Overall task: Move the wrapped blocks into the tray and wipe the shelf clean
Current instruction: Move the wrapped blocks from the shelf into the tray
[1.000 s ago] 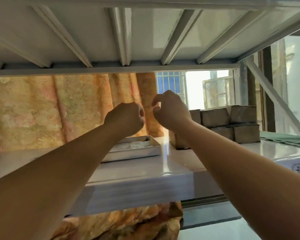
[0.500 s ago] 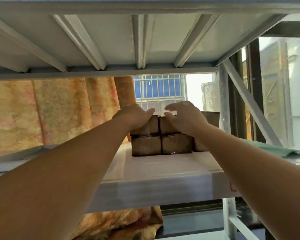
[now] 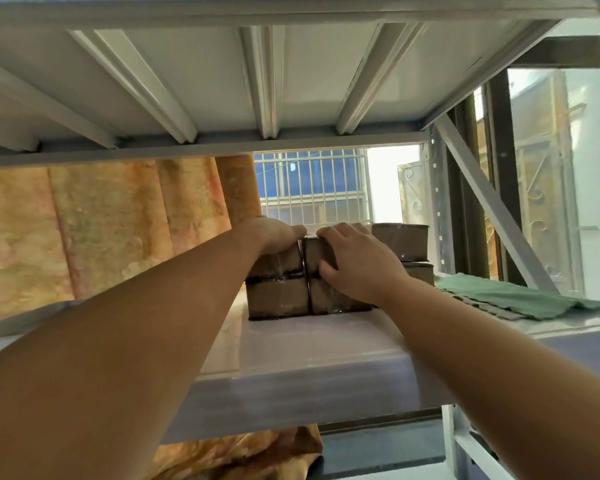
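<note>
Outstretched left hand (image 3: 275, 233) gripping, right hand (image 3: 359, 268) gripping

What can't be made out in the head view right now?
Tray: outside the head view.
Left hand: ends of its fingers hidden behind the upper left brown plastic-wrapped block.
Upper right wrapped block: mostly covered by the right hand.
Rear blocks: count hidden by the front stack.
</note>
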